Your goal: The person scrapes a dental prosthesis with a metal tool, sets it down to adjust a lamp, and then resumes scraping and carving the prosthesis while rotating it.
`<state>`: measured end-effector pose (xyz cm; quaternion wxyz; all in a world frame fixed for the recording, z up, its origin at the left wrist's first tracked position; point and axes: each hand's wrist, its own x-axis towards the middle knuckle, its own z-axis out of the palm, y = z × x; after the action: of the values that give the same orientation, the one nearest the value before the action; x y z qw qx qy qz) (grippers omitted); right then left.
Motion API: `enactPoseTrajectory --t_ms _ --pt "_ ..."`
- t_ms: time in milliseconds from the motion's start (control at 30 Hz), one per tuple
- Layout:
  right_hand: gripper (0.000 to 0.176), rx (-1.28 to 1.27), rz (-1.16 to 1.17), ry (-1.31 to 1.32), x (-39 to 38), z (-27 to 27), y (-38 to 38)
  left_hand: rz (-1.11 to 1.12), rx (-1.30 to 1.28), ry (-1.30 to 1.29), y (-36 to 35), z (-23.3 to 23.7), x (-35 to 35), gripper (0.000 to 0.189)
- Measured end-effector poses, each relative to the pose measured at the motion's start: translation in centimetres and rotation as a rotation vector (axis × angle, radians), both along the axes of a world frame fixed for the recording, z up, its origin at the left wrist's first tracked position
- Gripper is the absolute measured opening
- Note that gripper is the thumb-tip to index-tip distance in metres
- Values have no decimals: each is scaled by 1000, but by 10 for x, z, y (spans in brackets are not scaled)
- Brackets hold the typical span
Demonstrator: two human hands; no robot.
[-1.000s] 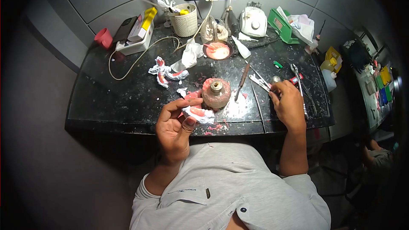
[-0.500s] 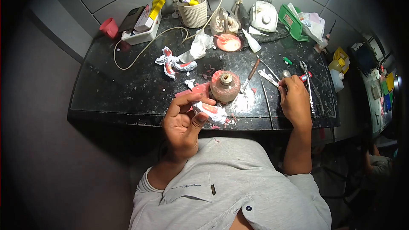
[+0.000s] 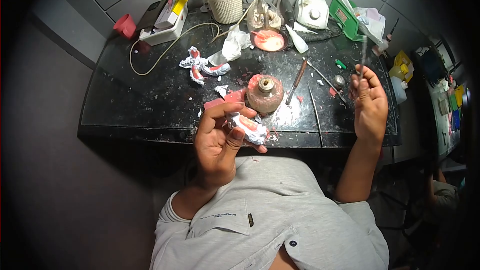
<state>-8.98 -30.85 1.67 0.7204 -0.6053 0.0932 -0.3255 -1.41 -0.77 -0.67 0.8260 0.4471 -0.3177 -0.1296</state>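
My left hand (image 3: 218, 142) is closed on a small white plaster dental cast (image 3: 256, 133) with a pink wax strip, thumb in front and fingers behind. To the right, my right hand (image 3: 370, 97) is raised, its fingers wrapped round a slim tool (image 3: 364, 52) that points up and is blurred by motion. Just beyond the cast stands a glass spirit lamp (image 3: 265, 100) with a metal neck, beside a pink wax sheet (image 3: 214, 104). A brown-handled wax knife (image 3: 298, 80) and a thin metal rod (image 3: 316, 115) lie between the lamp and my right hand.
More white casts with pink wax (image 3: 200, 66) lie left of centre. Behind are a pan of pink wax (image 3: 270, 41), a woven basket (image 3: 225, 9), a white machine with a dial (image 3: 311, 12) and a green box (image 3: 345, 19). A person's arm (image 3: 441, 175) shows far right.
My right hand has lifted from the table and moved right, now with a slim tool upright in it. The white-handled tool has gone from its spot. My left hand has barely moved.
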Motion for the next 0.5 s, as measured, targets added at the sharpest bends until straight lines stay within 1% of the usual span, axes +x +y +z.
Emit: enactPoseTrajectory --t_ms 67,100,167,200,267,333,400,467,500 --pt "20 100 151 -94 -5 7 6 16 1 -27 -2 0 -2 40" --pt "20 103 147 -92 -7 8 13 33 -2 -59 -4 -1 -3 41" --pt "23 185 310 -220 -8 8 29 50 11 -88 -5 -3 -4 41" --pt "18 100 400 -279 -7 5 31 73 22 -119 -6 -3 -4 42" --pt "17 43 453 -228 -14 9 46 94 43 -145 -5 -4 -4 42" --pt "19 -79 387 -295 -13 11 73 116 65 -169 -3 -5 -3 43" --pt "18 -69 489 -272 -21 15 83 168 112 -239 -1 -6 -3 44" --pt "28 -138 466 -198 -27 22 94 168 112 -240 -1 -5 -4 45" --pt "34 -144 460 -233 -25 18 98 171 109 -245 -1 -5 -4 45"
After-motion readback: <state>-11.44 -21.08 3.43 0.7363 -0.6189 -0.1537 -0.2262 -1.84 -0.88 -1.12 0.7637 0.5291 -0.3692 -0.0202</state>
